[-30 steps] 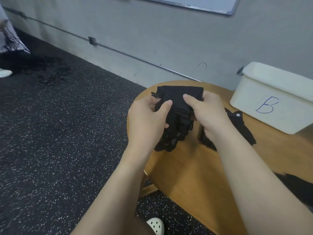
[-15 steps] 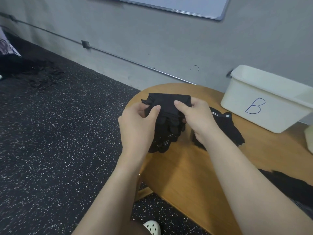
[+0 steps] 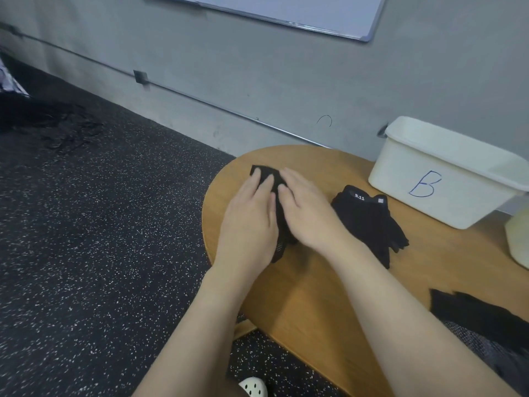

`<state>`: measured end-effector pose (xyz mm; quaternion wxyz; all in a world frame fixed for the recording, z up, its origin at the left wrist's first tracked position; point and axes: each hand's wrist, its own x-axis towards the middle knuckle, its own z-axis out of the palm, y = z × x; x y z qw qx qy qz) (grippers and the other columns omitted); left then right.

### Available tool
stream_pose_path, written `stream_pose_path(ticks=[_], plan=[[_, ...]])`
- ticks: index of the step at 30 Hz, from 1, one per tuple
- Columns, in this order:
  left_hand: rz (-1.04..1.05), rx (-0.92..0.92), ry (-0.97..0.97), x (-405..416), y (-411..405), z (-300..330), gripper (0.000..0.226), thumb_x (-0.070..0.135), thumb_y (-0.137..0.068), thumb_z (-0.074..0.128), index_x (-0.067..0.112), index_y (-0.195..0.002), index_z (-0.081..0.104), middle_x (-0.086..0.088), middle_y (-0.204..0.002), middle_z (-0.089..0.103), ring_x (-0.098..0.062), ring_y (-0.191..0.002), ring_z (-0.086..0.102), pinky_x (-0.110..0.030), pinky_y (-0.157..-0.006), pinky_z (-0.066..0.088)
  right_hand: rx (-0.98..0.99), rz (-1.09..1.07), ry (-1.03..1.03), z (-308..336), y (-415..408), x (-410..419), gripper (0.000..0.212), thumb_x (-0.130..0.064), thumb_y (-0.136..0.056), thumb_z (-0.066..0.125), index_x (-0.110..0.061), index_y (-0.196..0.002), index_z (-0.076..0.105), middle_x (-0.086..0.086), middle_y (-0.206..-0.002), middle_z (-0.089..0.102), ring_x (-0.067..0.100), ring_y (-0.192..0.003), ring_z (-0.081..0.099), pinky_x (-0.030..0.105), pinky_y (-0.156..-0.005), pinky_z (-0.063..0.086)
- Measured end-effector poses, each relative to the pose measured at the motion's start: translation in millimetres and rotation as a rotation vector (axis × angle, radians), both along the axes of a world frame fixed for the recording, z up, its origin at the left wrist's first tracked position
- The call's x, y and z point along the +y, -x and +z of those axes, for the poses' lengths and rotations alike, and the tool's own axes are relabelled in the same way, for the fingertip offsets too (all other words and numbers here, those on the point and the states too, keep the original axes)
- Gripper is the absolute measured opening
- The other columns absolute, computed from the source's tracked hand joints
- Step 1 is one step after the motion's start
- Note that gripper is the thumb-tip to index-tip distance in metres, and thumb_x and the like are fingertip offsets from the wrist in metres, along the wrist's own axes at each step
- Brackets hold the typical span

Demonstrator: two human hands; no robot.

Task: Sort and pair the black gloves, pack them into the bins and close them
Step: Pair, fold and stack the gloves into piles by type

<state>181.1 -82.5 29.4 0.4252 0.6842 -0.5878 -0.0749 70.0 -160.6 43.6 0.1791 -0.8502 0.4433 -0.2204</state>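
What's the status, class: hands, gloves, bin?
Both hands, left and right, flat on glove stack. Second glove pile beside it. Bin B open, path clear.

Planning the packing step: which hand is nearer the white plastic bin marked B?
Right hand; it lies between the left hand and the white plastic bin marked B.

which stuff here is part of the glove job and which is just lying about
Part of the job:
gloves under both hands
5.11 gloves
black gloves at right edge
bin B

Just lying about:
whiteboard
white shoe
dark pile on floor
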Motion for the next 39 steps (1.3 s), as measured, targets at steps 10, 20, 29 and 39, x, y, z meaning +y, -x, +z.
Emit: stream_pose_path(ticks=[10, 20, 29, 39], plan=[[0.013, 0.017, -0.092, 5.2, 3.7, -5.3, 0.048, 0.023, -0.113, 0.031, 0.014, -0.159, 0.036, -0.006, -0.170, 0.026, -0.019, -0.158, 0.019, -0.037, -0.128, 0.015, 0.222, 0.037, -0.181, 9.8, 15.0, 9.8, 0.061, -0.049, -0.111, 0.016, -0.021, -0.166, 0.008, -0.005, -0.173, 0.002, 0.009, -0.158, 0.000, 0.032, -0.128, 0.000], [-0.055, -0.089, 0.149, 44.9, 102.5, 15.8, 0.040, 0.011, -0.105, 0.045, 0.010, -0.142, 0.060, -0.013, -0.160, 0.044, -0.028, -0.154, 0.029, -0.044, -0.130, 0.012, 0.297, -0.121, -0.093, 61.9, 147.2, 70.7, 0.049, -0.036, -0.113, 0.029, -0.008, -0.146, 0.051, 0.009, -0.157, 0.045, 0.024, -0.147, 0.035, 0.034, -0.120, 0.025], [-0.606, -0.220, -0.018, 66.0, 202.9, -15.0, 0.047, 0.044, -0.111, 0.033, 0.033, -0.155, 0.044, 0.008, -0.170, 0.021, -0.005, -0.156, 0.011, -0.012, -0.115, -0.016, 0.602, -0.526, -0.189, 92.7, 334.3, 104.7, 0.046, -0.043, -0.108, 0.039, -0.015, -0.141, 0.055, 0.006, -0.148, 0.054, 0.026, -0.131, 0.053, 0.035, -0.108, 0.041], [-0.837, -0.449, -0.229, 50.6, 258.4, -44.4, 0.070, 0.066, -0.105, 0.029, 0.037, -0.165, 0.010, 0.012, -0.172, -0.008, -0.006, -0.157, -0.014, -0.029, -0.124, -0.014, 0.681, -0.620, -0.353, 61.1, 410.8, 95.2, 0.051, -0.052, -0.100, 0.052, -0.017, -0.137, 0.057, 0.003, -0.140, 0.058, 0.024, -0.124, 0.057, 0.043, -0.106, 0.046]])
